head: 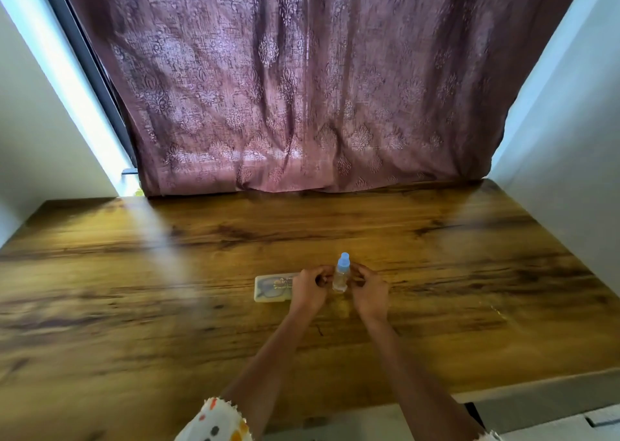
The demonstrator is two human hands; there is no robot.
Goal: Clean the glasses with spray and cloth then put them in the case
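Starting at the left, we see a translucent glasses case (265, 298) lying flat and closed on the wooden table (134, 273). A dark pair of glasses (270, 287) shows faintly through its lid. The left hand (308, 286) sits over the case's right end, with its fingers curled in toward the spray bottle (341, 278). The bottle is a small clear one with a pale blue cap, and it stands upright between the 2 hands. The right hand (369, 288) mirrors the left, with its fingertips curled close against the bottle's other side. The frame is too soft for us to tell whether either hand actually grips the bottle or only brackets it. We see no cloth anywhere.

We judge this to be the very 1st step. The glasses are still cased and nothing looks sprayed or wiped. The next move calls for 1 hand to steady the case while the other opens the lid and lifts the glasses out by the frame. The light bottle must be kept from tipping.
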